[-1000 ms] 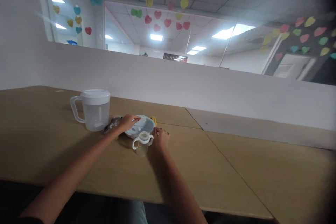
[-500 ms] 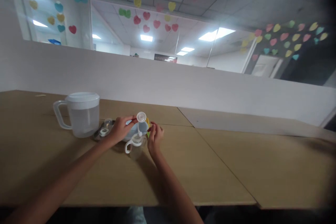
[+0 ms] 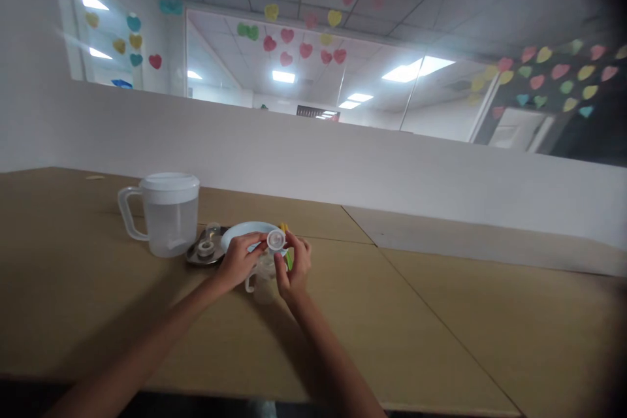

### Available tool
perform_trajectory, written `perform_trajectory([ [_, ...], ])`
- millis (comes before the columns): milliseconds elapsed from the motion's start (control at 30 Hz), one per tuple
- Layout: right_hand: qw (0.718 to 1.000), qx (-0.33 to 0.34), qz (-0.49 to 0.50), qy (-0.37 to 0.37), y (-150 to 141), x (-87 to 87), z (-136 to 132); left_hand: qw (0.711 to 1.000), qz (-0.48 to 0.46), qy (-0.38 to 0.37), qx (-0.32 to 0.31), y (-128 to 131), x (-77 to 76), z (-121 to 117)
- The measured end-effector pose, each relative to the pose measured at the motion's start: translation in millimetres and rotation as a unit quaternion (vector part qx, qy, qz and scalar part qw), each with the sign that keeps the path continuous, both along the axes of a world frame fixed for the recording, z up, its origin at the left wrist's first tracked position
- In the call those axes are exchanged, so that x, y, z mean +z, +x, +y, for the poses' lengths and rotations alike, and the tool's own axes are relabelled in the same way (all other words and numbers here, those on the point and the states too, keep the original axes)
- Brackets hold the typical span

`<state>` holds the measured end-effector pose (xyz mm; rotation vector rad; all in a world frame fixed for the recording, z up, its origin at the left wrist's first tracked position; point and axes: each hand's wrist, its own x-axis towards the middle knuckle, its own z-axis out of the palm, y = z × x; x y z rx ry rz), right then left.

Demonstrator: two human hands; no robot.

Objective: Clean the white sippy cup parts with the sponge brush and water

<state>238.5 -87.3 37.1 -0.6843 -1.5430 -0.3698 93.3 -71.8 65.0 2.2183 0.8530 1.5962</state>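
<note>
Just above the cup, a small white round straw lid faces me. My left hand pinches its left edge between the fingertips. On the other side, my right hand has its index finger at the lid's right edge and its thumb just below, closed around it. Beneath them a clear sippy cup with a handle on its left stands upright on the table. The hands partly cover the cup's top. Behind the hands is a pale blue plate. Yellow and green pieces show partly beside the right hand.
A lidded, translucent pitcher of clear liquid stands at the left. Between it and the plate lies a metal tray holding a white ring and a clear dome-shaped piece. A white wall borders the table's back.
The straw lid has come down towards the cup; its hanging straw and weight no longer show clearly. My right hand has moved up to the lid. The view has shifted slightly left.
</note>
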Motion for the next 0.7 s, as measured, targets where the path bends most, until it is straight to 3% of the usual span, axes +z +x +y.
perform_trajectory([
  [167,1.0,0.006,-0.007,0.0,-1,3.3,-3,0.999,-0.049,-0.012,0.009,-1,4.6,-1],
  [333,0.999,0.025,-0.003,0.02,0,4.1,-2,0.999,-0.035,-0.026,-0.009,2,8.0,-8],
  [533,1.0,0.024,-0.009,0.011,1,3.5,-1,0.999,-0.023,-0.027,-0.022,5,-3.4,-6],
  [700,0.999,0.002,-0.001,-0.034,2,2.7,1,0.998,0.042,-0.035,-0.01,3,-15.4,-3],
])
